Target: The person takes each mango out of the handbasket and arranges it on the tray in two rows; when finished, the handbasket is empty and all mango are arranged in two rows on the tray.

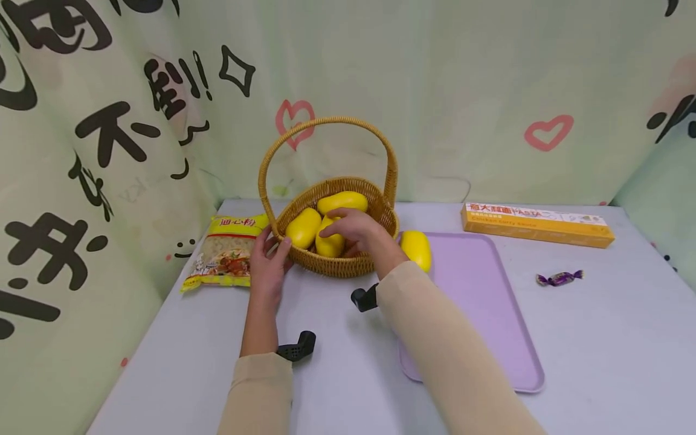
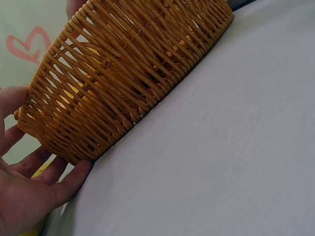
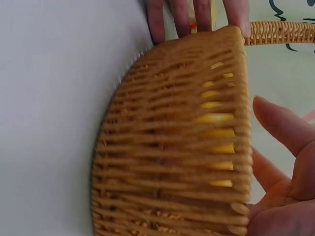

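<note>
A wicker basket with a tall handle stands near the back of the table, holding three yellow mangoes. My left hand rests against the basket's left end, its fairly straight fingers on the outer wall and a fingertip at the rim by the handle. Over the basket's front rim reaches my right hand, fingers spread above the front mango. In the right wrist view, thumb and fingers stand apart beyond the rim; contact with the mango is hidden. Another mango lies right of the basket, at the tray's back left corner.
A purple tray lies at right, partly under my right sleeve. Left of the basket is a bag of macaroni. A pasta box lies at the back right, with a purple wrapped candy in front. Curtains hang behind.
</note>
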